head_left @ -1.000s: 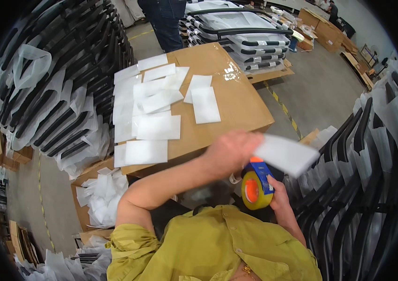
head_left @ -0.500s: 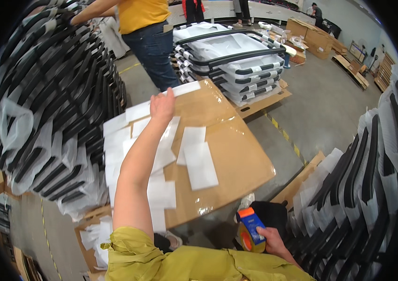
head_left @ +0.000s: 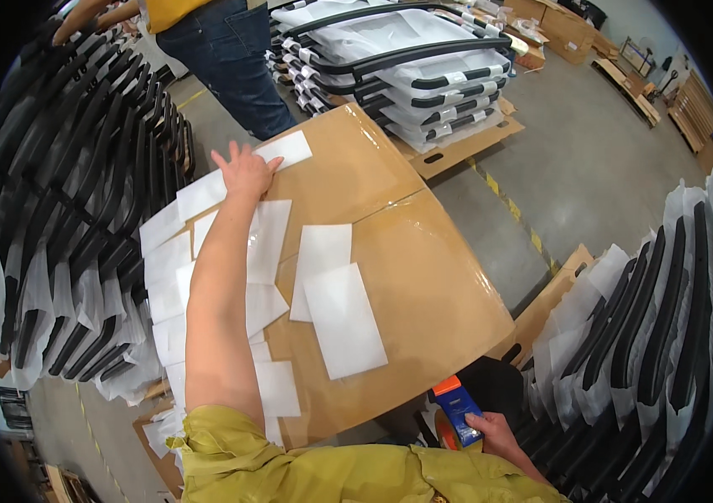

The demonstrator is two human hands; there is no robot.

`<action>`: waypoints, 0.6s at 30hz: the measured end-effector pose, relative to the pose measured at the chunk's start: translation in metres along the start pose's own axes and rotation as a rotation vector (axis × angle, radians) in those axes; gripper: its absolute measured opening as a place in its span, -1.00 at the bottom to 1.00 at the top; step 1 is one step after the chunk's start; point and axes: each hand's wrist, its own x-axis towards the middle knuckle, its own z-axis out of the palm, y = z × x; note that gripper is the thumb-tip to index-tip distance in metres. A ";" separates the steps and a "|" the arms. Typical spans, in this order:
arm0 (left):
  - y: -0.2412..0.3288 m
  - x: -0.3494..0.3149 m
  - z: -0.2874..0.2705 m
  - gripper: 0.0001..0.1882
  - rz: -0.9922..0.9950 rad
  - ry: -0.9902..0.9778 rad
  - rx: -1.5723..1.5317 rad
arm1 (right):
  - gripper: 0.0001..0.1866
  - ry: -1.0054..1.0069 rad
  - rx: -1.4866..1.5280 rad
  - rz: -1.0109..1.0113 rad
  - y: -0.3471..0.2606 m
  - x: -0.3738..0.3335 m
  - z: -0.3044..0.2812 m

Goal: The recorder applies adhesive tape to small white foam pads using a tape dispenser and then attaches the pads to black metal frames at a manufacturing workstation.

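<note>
My left hand (head_left: 247, 172) lies with fingers spread on a white foam sheet (head_left: 287, 149) at the far left edge of a big brown cardboard box (head_left: 423, 277). More white rectangular sheets overlap under and beside my left forearm, covering the box's left side. Two others, one sheet (head_left: 346, 323) partly over another (head_left: 323, 243), lie near the middle of its top. Low at the right, beside the box's near edge, my right hand (head_left: 495, 432) grips a blue and orange tape dispenser (head_left: 461, 415). Part of its tape roll is hidden behind my sleeve and hand.
Black frames wrapped in white film stand stacked at the left (head_left: 63, 193) and right (head_left: 650, 310). Another wrapped stack (head_left: 423, 75) sits on cardboard beyond the box. A person in blue jeans (head_left: 226, 67) stands at the far left. Yellow-black tape (head_left: 507, 210) marks the floor.
My left hand has moved left along the box's far edge, its fingers spreading over the sheet. The view has shifted, so the box appears larger. The tape dispenser stays in my right hand.
</note>
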 end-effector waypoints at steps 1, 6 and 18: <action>-0.002 0.000 -0.003 -0.53 -0.002 -0.067 -0.029 | -0.70 -0.007 0.004 -0.010 0.000 -0.001 0.001; 0.009 -0.023 -0.057 -0.73 0.091 0.023 -0.709 | -0.71 -0.041 -0.029 -0.063 0.006 -0.013 0.003; 0.039 -0.176 -0.167 -0.42 0.347 -0.166 -0.624 | -0.74 -0.140 -0.086 -0.252 0.045 -0.056 -0.003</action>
